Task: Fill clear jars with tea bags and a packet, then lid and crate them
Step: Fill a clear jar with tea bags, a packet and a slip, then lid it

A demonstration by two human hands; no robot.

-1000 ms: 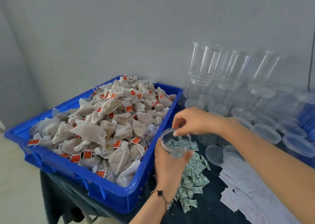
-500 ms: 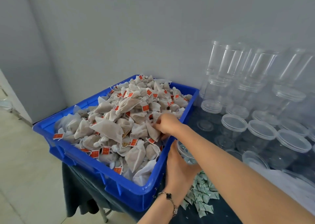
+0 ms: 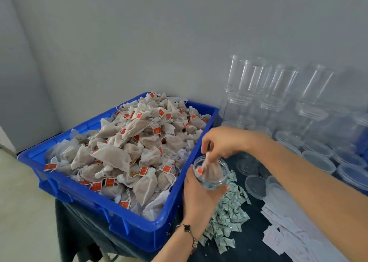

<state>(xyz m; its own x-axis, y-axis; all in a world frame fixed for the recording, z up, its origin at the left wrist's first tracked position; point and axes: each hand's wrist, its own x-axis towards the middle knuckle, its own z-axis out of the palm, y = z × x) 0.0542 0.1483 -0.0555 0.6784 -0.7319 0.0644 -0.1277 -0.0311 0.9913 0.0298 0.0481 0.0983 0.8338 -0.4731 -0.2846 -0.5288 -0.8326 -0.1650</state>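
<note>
left hand (image 3: 197,197) is gripping a small clear plastic jar (image 3: 211,172); right hand (image 3: 223,142) is pinching a beige mesh tea bag (image 3: 212,169) into its mouth.

The crate (image 3: 139,234) is glossy blue moulded plastic, and the tea bags (image 3: 127,154) heaped in it are matt, mesh-like fabric pouches with small red paper tags. The jar (image 3: 211,177) gripped by the left hand (image 3: 199,198) is clear, smooth plastic, as are the shiny empty jars (image 3: 278,94) stacked by the matt painted wall (image 3: 159,32) and the translucent lids (image 3: 255,186). The small packets (image 3: 227,220) look like crinkled printed paper or film, the slips (image 3: 282,237) are plain white paper, and the table cover (image 3: 247,241) is dark, dull cloth.
</note>
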